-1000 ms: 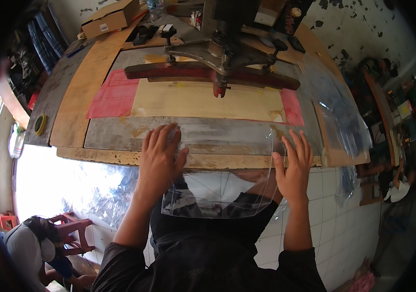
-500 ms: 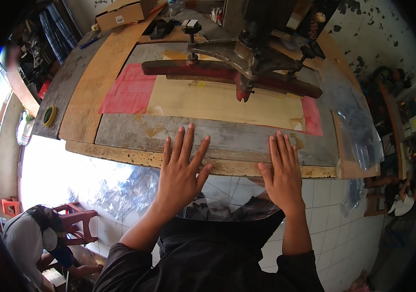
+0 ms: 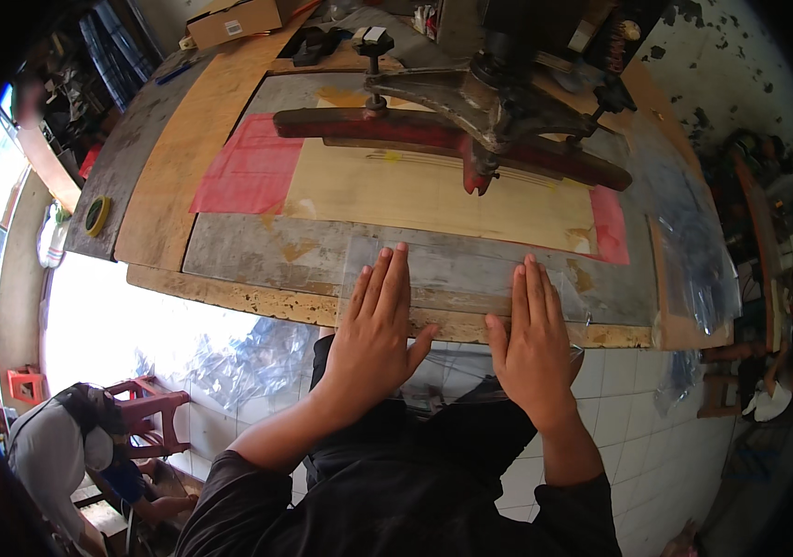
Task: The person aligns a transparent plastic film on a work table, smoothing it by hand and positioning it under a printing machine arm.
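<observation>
A clear plastic sheet point(image 3: 457, 316) lies across the table's front edge, with its near part hanging over toward my lap. My left hand point(image 3: 373, 330) rests flat on it, fingers straight and close together, thumb out. To the right, my right hand point(image 3: 535, 343) is also flat on the sheet, thumb apart from the fingers. Beyond my fingertips is a pale yellow sheet point(image 3: 350, 190) with pink-red ends point(image 3: 246, 176), fixed on a grey board point(image 3: 238, 246). Above the yellow sheet stands a metal press head with a long dark red bar point(image 3: 406, 128).
A yellow tape roll point(image 3: 96, 216) sits on the left side, a cardboard box point(image 3: 234, 23) at the back left. Loose clear plastic point(image 3: 693, 269) covers the right edge, and more lies on the floor point(image 3: 257, 357). Another person point(image 3: 58, 455) bends by a red stool point(image 3: 150, 413) at lower left.
My left hand has slid right, its fingers now closer together, and the right hand has shifted slightly. The clear sheet now reaches farther onto the board. The view has moved a little.
</observation>
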The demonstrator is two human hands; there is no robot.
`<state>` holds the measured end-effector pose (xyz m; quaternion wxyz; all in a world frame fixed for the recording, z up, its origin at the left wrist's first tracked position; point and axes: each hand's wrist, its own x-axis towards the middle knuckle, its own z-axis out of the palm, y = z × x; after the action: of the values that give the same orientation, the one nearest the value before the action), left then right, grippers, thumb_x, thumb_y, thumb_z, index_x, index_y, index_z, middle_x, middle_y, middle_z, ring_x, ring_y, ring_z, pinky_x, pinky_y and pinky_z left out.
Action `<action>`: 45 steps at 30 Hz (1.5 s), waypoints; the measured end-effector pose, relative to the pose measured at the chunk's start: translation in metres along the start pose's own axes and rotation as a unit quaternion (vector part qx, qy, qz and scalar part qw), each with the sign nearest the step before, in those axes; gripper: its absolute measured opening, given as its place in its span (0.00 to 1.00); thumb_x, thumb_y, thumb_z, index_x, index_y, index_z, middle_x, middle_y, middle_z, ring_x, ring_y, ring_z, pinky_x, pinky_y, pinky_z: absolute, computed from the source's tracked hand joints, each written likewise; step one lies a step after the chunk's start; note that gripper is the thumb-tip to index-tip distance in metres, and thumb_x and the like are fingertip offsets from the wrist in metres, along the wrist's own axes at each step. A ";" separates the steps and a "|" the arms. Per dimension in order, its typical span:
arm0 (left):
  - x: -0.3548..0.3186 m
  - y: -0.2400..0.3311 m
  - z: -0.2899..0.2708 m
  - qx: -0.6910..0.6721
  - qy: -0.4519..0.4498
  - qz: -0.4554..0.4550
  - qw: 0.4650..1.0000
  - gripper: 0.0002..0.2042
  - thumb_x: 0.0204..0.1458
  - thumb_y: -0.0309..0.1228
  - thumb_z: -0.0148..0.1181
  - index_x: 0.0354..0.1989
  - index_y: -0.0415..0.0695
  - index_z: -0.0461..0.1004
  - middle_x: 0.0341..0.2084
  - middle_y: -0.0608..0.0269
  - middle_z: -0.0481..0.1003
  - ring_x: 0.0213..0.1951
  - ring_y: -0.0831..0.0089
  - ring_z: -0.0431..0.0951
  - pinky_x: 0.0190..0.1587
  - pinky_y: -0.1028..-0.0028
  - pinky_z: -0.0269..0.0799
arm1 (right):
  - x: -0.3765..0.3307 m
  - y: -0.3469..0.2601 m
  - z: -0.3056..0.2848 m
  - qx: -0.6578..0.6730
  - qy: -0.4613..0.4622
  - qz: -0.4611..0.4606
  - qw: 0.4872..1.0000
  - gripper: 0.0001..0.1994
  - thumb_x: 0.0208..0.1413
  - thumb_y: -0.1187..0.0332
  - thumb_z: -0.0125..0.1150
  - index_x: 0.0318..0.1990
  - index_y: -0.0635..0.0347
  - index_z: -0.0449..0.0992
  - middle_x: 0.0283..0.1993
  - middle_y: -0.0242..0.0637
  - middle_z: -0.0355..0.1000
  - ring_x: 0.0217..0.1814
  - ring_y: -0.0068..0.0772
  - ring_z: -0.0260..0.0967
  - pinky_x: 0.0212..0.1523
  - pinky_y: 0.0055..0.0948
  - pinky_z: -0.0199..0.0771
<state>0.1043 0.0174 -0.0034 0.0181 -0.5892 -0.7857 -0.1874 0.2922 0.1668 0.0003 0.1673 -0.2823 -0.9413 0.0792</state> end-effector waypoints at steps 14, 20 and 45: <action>0.004 0.014 -0.001 -0.004 0.003 0.009 1.000 0.32 0.68 0.51 0.56 0.77 0.52 0.67 0.78 0.27 0.51 0.80 0.33 0.51 0.78 0.38 0.47 | 0.007 -0.024 0.003 -0.110 -0.029 -0.029 0.993 0.32 0.74 0.52 0.55 0.80 0.53 0.63 0.83 0.66 0.49 0.85 0.69 0.48 0.79 0.71 0.49; 0.006 0.014 0.004 -0.037 -0.003 0.033 0.999 0.34 0.66 0.48 0.57 0.77 0.44 0.66 0.80 0.38 0.52 0.81 0.43 0.51 0.79 0.39 0.45 | 0.009 -0.027 0.015 0.007 -0.005 -0.034 0.999 0.30 0.73 0.56 0.55 0.79 0.52 0.64 0.83 0.63 0.51 0.87 0.62 0.47 0.80 0.69 0.50; 0.008 0.005 -0.010 -0.041 -0.035 0.032 0.998 0.34 0.64 0.53 0.58 0.78 0.55 0.66 0.81 0.49 0.54 0.82 0.50 0.52 0.75 0.25 0.38 | 0.008 -0.013 -0.004 -0.057 -0.066 -0.070 0.994 0.37 0.73 0.50 0.55 0.80 0.65 0.57 0.86 0.51 0.51 0.88 0.55 0.46 0.83 0.63 0.47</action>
<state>0.1040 0.0230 0.0095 -0.0272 -0.6205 -0.7582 -0.1983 0.2814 0.1609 0.0093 0.0939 -0.2187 -0.9707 0.0317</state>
